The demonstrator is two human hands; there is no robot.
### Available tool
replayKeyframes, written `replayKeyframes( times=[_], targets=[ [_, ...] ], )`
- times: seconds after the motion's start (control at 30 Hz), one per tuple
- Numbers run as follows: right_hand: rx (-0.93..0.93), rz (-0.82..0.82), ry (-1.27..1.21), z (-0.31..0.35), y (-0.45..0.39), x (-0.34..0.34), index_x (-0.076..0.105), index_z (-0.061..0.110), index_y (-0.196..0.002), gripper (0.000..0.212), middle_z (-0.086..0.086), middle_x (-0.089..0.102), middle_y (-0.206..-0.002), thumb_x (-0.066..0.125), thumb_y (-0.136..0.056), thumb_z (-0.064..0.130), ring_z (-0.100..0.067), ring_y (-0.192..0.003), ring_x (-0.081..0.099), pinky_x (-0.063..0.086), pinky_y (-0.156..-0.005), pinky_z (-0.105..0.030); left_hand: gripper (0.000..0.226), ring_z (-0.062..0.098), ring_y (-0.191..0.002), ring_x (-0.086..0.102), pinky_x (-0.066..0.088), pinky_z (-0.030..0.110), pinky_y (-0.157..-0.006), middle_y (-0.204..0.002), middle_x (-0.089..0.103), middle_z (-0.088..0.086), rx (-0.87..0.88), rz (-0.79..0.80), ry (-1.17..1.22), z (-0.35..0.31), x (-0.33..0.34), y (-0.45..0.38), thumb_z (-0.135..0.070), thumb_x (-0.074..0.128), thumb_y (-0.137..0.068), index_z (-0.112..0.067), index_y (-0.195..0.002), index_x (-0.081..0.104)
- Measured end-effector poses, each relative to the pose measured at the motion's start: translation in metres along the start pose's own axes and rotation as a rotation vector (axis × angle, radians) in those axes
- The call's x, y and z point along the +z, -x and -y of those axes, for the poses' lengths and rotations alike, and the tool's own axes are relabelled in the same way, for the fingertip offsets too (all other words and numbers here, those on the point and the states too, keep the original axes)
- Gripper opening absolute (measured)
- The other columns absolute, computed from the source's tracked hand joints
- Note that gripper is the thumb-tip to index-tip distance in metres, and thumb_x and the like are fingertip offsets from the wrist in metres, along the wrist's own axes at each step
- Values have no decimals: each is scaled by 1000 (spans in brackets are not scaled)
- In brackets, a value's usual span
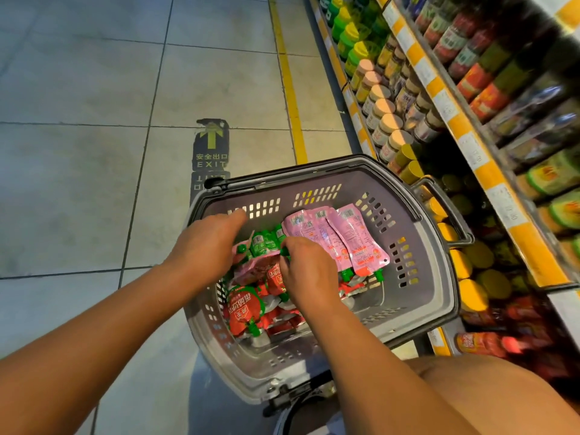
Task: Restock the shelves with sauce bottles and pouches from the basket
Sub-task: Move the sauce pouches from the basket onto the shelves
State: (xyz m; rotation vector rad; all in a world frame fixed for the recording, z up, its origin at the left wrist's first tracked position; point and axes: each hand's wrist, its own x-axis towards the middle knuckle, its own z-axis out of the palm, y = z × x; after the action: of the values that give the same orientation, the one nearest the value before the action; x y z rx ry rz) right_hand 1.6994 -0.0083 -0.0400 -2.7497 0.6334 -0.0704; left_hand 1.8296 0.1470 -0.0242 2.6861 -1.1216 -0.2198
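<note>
Two bare hands are down inside the grey perforated plastic shopping basket [417, 277] as I watch through the head camera. Furthest left is the pale tiled floor [94, 152], with a dark exit sticker bearing a green arrow [211, 146] and a yellow painted line [290, 89] running alongside the shelving.

My left hand [205, 243] reaches over the basket's left side, index finger stretched out straight toward the far wall, the other fingers dipping down among the pouches; I cannot tell whether they have hold of anything.

Under and between the hands lies a heap of red sauce pouches with green screw caps [244, 312], filling the left and near part of the basket floor, some face up with white lettering.

My right hand [306, 271] sits just beside the left, knuckles up, fingers curled down and pinching at the green-capped ends of the pouches in the middle of the pile. Just right of it, a fan of pink sauce pouches with barcodes [339, 240] lies back side up, overlapping, their green caps pointing toward me.

Right of the basket stand the yellow-edged store shelves [464, 130]: jars with peach and yellow lids [386, 120] on the lower tier, red and green labelled bottles [477, 80] above, and more yellow-lidded jars low beside the basket handle. A bare knee [489, 394] shows at the bottom right.
</note>
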Motion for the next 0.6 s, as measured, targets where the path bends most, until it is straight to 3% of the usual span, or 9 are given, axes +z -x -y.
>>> replayKeyframes(
  times=[0.1,0.2,0.3,0.43,0.5,0.6],
  targets=[
    [29,-31,-33,-2,4,-4,59,21,-95,7,2,63,-89,62,-98,27,-22,-78,58,39,-59,-33,36,26,-89,64,54,39,-68,-106,63,4,-38,184,0,-3,7,-6,-29,72,-88,-23,-117,52],
    [37,-63,-64,-7,7,-6,61,19,-97,8,0,63,-96,66,-96,24,-24,-87,60,38,-61,-32,51,28,-100,63,53,40,-76,-115,57,4,-50,371,-20,-9,28,-1,-41,71,-88,-24,-129,46],
    [72,-78,-86,-11,7,-8,65,19,-105,12,2,52,-101,67,-94,25,-22,-100,55,42,-66,-33,46,33,-108,64,56,43,-83,-121,57,7,-103,324,-2,-14,50,-4,-43,64,-95,-20,-130,47],
    [121,-96,-134,-18,7,-12,68,16,-106,16,1,51,-110,68,-91,19,-22,-108,48,52,-82,-38,42,37,-108,63,51,43,-78,-121,56,12,-201,223,72,-20,68,-26,-27,66,-92,-14,-126,44],
    [122,-104,-137,-23,7,-15,70,15,-108,18,1,54,-112,69,-90,18,-22,-109,47,51,-89,-40,40,37,-108,62,51,42,-78,-121,57,15,-217,271,74,-21,75,-39,-26,65,-92,-12,-125,46],
    [146,-95,-169,-29,6,-17,66,16,-104,16,1,58,-108,70,-90,23,-22,-105,50,50,-83,-39,52,37,-118,59,53,46,-95,-131,55,14,-146,471,8,-19,90,-49,-30,65,-93,-14,-138,46]
  ],
)
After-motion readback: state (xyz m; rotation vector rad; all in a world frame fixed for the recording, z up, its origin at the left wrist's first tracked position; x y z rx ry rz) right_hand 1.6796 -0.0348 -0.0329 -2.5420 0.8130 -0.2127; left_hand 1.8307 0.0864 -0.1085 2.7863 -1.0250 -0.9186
